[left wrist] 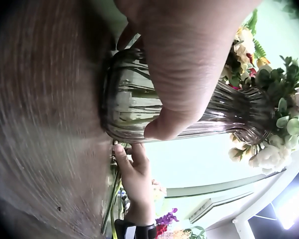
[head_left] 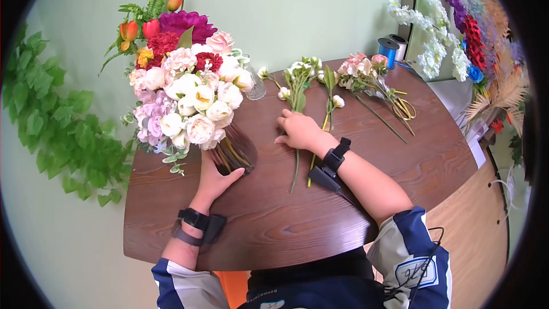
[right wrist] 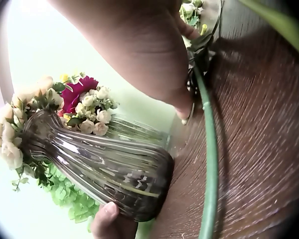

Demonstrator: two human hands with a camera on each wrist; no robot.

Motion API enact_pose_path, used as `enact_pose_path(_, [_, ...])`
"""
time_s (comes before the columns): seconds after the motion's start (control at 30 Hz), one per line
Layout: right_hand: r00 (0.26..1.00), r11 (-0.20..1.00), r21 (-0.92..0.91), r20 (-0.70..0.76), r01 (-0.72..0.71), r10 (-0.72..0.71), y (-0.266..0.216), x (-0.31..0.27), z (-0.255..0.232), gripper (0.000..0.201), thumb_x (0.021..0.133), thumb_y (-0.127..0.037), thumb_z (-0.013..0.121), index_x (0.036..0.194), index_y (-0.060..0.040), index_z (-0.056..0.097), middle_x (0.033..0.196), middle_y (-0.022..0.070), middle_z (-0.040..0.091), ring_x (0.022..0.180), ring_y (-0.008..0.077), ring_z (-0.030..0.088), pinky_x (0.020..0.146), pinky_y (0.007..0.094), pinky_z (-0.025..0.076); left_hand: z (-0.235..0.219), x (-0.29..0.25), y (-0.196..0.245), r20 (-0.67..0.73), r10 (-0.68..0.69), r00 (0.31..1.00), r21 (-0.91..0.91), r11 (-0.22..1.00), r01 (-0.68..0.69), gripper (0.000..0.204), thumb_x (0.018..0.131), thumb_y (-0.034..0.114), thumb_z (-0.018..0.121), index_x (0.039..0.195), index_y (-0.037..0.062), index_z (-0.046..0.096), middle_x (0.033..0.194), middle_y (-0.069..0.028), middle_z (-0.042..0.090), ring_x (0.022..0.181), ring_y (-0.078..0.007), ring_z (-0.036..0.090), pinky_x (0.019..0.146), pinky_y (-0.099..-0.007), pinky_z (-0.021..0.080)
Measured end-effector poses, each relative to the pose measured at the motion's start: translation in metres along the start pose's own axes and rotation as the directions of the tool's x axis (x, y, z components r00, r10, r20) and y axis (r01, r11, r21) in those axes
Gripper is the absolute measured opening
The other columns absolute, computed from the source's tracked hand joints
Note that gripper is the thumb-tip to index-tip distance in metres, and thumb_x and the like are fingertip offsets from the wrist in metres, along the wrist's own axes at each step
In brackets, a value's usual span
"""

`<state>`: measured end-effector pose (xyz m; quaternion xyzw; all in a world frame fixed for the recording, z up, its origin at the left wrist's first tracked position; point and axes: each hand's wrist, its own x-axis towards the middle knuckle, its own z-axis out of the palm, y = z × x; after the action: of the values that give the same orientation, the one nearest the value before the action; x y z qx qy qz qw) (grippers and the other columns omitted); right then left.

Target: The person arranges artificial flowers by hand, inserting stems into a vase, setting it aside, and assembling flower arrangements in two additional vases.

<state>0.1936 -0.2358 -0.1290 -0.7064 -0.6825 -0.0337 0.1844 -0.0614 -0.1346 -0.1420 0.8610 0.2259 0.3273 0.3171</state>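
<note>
My left hand [head_left: 216, 176] grips a ribbed, smoky glass vase [left wrist: 132, 94] low on its side, with the thumb curved across the front. The vase stands upright on the table and holds a full bouquet [head_left: 191, 88] of white, pink, lilac, red and purple flowers. To its right, my right hand [head_left: 303, 131] lies low over a small white flower spray [head_left: 300, 77]. The spray's green stem [right wrist: 207, 129] runs beneath the palm, and the thumb and index finger stand apart on its left. Another white-budded stem [head_left: 327, 106] lies just right of the hand.
Pink flower stems [head_left: 366, 74] lie further right on the brown wooden table [head_left: 274, 217]. A clear glass vase [head_left: 255, 87] stands behind the bouquet. Ribbon spools [head_left: 388, 52] stand at the back right. Green leafy vines [head_left: 51, 120] hang at left; more flowers [head_left: 474, 46] stand at right.
</note>
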Motion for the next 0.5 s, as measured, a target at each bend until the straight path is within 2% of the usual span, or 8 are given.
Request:
enact_pose_path(0.07, [0.975,0.983,0.048,0.148,-0.176,0.167,0.002,0.002,-0.01,0.043,0.074,-0.032,0.071,0.102,-0.0003,0.061,0.108,0.0157,0.055,0.101,0.0331,0.057,0.084,0.0401,0.048,0.0,0.0,0.003,0.006,-0.003,1.0,-0.015,1.0,0.003,0.105,0.066,0.022,0.08,0.14,-0.003,0.01,0.139,-0.0181,0.029,0.129,-0.0265,0.032,0.107,-0.0365,0.027])
enact_pose_path(0.13, [0.974,0.984,0.011,0.142,-0.18,0.176,0.01,0.0,-0.007,0.044,0.072,-0.033,0.072,0.099,0.0013,0.063,0.104,0.0179,0.058,0.097,0.0339,0.059,0.083,0.0398,0.049,0.001,0.0,0.002,0.013,-0.002,1.0,-0.03,1.0,0.003,0.105,0.066,0.022,0.079,0.14,-0.003,0.01,0.139,-0.018,0.029,0.129,-0.0265,0.032,0.107,-0.0364,0.027])
enact_pose_path(0.2, [0.974,0.984,-0.023,0.135,-0.179,0.181,0.009,-0.001,-0.018,0.045,0.07,-0.033,0.074,0.096,0.0029,0.064,0.101,0.0202,0.061,0.093,0.0348,0.061,0.081,0.0395,0.05,0.001,0.0,0.002,-0.012,-0.007,1.0,-0.07,0.998,0.006,0.098,0.063,0.021,0.081,0.136,-0.0031,0.019,0.133,-0.0189,0.035,0.124,-0.029,0.037,0.104,-0.0379,0.032])
enact_pose_path(0.27, [0.885,0.958,-0.034,0.373,-0.286,0.278,0.005,-0.003,-0.042,0.05,0.066,-0.038,0.077,0.086,0.0072,0.066,0.09,0.0226,0.064,0.087,0.0355,0.063,0.077,0.0401,0.051,0.001,0.0,0.001,-0.016,-0.001,1.0,-0.065,0.998,0.0,0.098,0.063,0.021,0.081,0.136,-0.0031,0.019,0.133,-0.019,0.035,0.124,-0.029,0.037,0.104,-0.0377,0.032])
enact_pose_path(0.33, [0.891,0.96,-0.031,0.364,-0.28,0.271,0.012,-0.005,-0.045,0.052,0.062,-0.037,0.08,0.083,0.0082,0.066,0.083,0.0236,0.065,0.081,0.0348,0.065,0.073,0.0393,0.053,0.001,0.0,-0.001,-0.023,0.004,1.0,-0.061,0.998,-0.005,0.098,0.063,0.021,0.081,0.136,-0.0032,0.019,0.133,-0.0191,0.035,0.124,-0.0291,0.037,0.103,-0.0376,0.032])
enact_pose_path(0.43, [0.81,0.947,-0.086,0.499,-0.309,0.309,0.012,-0.006,-0.062,0.053,0.056,-0.033,0.085,0.082,0.0092,0.066,0.08,0.0225,0.066,0.076,0.0335,0.065,0.066,0.0387,0.053,0.0,0.0,-0.003,0.005,0.008,1.0,-0.031,0.999,-0.008,0.102,0.067,0.021,0.079,0.14,-0.0029,0.011,0.137,-0.0172,0.031,0.127,-0.0258,0.034,0.106,-0.0365,0.028])
enact_pose_path(0.47, [0.808,0.947,-0.087,0.501,-0.309,0.31,0.014,-0.005,-0.063,0.053,0.056,-0.033,0.085,0.082,0.0092,0.066,0.08,0.0225,0.066,0.076,0.0335,0.065,0.066,0.0387,0.053,0.0,0.0,-0.002,0.014,0.005,1.0,-0.038,0.999,-0.005,0.102,0.067,0.021,0.079,0.14,-0.003,0.01,0.137,-0.0173,0.031,0.127,-0.0258,0.034,0.106,-0.0365,0.028])
enact_pose_path(0.5, [0.781,0.945,-0.134,0.534,-0.3,0.324,0.016,-0.002,-0.063,0.056,0.053,-0.034,0.085,0.086,0.0065,0.067,0.087,0.0203,0.066,0.08,0.0323,0.066,0.069,0.0382,0.054,0.0,0.0,-0.001,0.023,0.003,1.0,-0.044,0.999,-0.002,0.103,0.067,0.021,0.079,0.14,-0.003,0.01,0.138,-0.0173,0.03,0.128,-0.0258,0.033,0.106,-0.0364,0.028])
